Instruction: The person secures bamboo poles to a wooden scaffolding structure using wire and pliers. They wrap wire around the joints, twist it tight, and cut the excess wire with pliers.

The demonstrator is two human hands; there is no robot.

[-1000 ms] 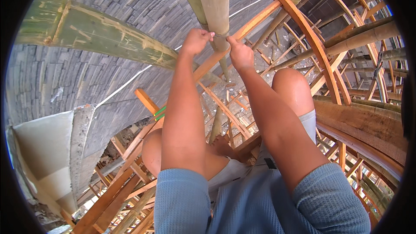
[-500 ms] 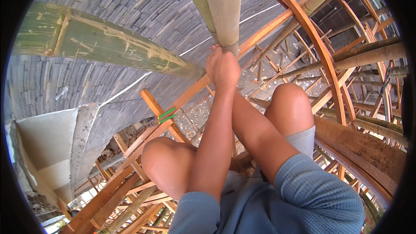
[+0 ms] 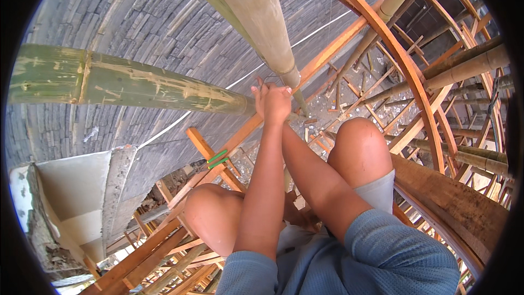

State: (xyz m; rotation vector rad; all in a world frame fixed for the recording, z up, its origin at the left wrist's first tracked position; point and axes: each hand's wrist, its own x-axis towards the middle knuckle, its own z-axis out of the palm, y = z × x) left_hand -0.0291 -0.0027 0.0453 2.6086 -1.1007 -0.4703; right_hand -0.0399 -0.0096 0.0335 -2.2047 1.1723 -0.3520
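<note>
In front of my knees both forearms cross, and my hands meet beside a pale upright bamboo pole [image 3: 256, 19]. My left hand [image 3: 278, 102] is closed in front, its fingers curled; what lies in them is hidden. Behind it, mostly covered, my right hand [image 3: 259, 98] shows a few bent fingers at its left side. A thin wire-like loop [image 3: 273, 78] rises just above the hands, near the pole's lower part. A thick green bamboo pole [image 3: 164, 83] runs in from the left and ends close to my hands. A wooden beam [image 3: 333, 43] passes behind them.
A grey stone-clad wall [image 3: 131, 16] fills the far side. Below are timber, bamboo and a littered ground [image 3: 327, 112]. Two green strips [image 3: 217, 157] lie across a beam at the left. A curved wooden plank [image 3: 401, 57] and a wide board [image 3: 453, 202] stand to the right.
My hands have drawn down and slightly left, apart from the pale pole they touched before. The thin loop now shows above them. The view has tilted a little.
</note>
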